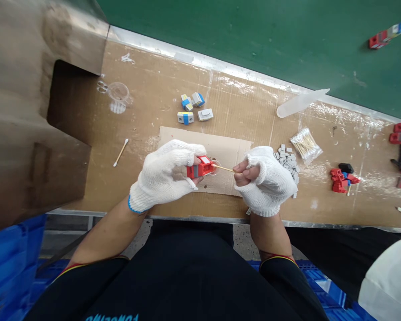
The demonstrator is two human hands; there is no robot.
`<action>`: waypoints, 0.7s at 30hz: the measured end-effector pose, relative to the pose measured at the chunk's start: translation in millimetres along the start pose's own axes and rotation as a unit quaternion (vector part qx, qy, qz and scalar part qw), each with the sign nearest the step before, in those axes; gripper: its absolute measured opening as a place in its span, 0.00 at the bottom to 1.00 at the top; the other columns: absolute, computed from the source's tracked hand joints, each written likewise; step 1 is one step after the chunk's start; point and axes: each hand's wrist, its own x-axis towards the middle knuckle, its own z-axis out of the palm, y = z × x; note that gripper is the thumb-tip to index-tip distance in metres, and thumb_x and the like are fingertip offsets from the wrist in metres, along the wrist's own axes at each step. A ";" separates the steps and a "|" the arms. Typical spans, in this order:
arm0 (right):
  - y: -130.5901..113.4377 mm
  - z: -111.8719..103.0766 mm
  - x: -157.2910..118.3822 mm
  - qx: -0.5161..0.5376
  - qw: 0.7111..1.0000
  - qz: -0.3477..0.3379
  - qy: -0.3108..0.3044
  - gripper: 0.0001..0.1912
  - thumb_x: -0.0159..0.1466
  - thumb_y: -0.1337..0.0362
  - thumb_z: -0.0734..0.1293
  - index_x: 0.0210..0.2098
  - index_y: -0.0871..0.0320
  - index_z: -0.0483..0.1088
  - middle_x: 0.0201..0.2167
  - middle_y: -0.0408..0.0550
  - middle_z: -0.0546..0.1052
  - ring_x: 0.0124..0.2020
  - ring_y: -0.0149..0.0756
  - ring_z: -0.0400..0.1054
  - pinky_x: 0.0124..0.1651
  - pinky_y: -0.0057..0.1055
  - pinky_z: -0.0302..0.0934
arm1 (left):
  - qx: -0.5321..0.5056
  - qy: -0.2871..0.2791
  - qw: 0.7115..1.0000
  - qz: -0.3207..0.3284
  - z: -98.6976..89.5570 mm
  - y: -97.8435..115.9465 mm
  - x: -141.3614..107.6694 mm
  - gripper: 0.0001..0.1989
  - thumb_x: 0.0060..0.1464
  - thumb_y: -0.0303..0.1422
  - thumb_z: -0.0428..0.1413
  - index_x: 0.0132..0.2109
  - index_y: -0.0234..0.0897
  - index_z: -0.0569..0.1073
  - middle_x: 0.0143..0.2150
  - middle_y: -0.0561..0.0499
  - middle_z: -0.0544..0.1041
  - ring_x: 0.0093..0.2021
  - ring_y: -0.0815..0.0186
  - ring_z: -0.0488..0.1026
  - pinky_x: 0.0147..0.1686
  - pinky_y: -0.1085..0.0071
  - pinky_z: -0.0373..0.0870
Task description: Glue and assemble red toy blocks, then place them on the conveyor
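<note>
Left hand [169, 171] curled round red part [203, 168], right hand [268, 180] pinching cotton swab [225, 169]

Bright red on the held part [205, 169], with a white patch [205, 159] and grey band [196, 171]; white on the left glove [165, 171], blue-edged at the cuff [138, 203], and on the right glove [269, 180]. Pale tan on the swab stick [224, 168]; blue and yellow on three grey blocks [186, 118]. Brown across the tabletop [150, 93], black on the sleeves [287, 285], trimmed red and yellow.

Left grip [167, 171] holds a red piece [195, 171]; right grip [269, 180], a cotton swab [225, 168].
</note>
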 end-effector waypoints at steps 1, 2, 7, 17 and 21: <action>-1.8 0.5 2.2 -0.003 1.000 -0.004 -0.005 0.14 0.76 0.57 0.76 0.33 0.45 0.76 0.29 0.39 0.85 0.26 0.39 0.78 0.33 0.41 0.76 | 0.000 0.002 1.000 0.003 0.0 -0.5 -0.6 0.16 0.61 0.27 0.75 0.53 0.44 0.83 0.55 0.42 0.92 0.51 0.53 0.92 0.51 0.57 0.94; -3.8 0.9 4.6 -0.006 1.000 -0.010 -0.009 0.15 0.76 0.58 0.76 0.32 0.46 0.75 0.28 0.39 0.84 0.25 0.39 0.78 0.31 0.41 0.75 | 0.001 0.003 1.000 0.005 0.0 -1.2 -1.3 0.17 0.60 0.27 0.75 0.54 0.43 0.83 0.56 0.41 0.92 0.52 0.53 0.92 0.52 0.57 0.94; -10.3 2.3 10.9 0.004 1.000 -0.015 -0.010 0.16 0.75 0.62 0.75 0.30 0.48 0.72 0.28 0.37 0.84 0.25 0.36 0.78 0.30 0.37 0.77 | 0.001 0.007 1.000 0.005 0.1 -3.4 -4.6 0.19 0.59 0.25 0.74 0.55 0.43 0.83 0.59 0.41 0.92 0.55 0.52 0.91 0.54 0.56 0.94; -14.5 4.5 10.4 0.048 0.999 0.002 0.014 0.17 0.71 0.60 0.80 0.28 0.48 0.74 0.24 0.37 0.82 0.23 0.37 0.76 0.28 0.37 0.75 | -0.022 -0.008 1.000 -0.004 0.9 -2.8 -4.3 0.20 0.59 0.22 0.73 0.54 0.47 0.83 0.61 0.42 0.92 0.57 0.49 0.92 0.56 0.54 0.94; -16.4 5.2 12.7 0.037 0.999 0.009 0.002 0.19 0.71 0.59 0.79 0.26 0.48 0.73 0.22 0.38 0.80 0.22 0.38 0.76 0.28 0.39 0.77 | -0.029 -0.006 1.000 -0.008 1.4 -3.9 -4.3 0.20 0.57 0.22 0.74 0.52 0.47 0.84 0.60 0.42 0.92 0.56 0.48 0.92 0.56 0.53 0.95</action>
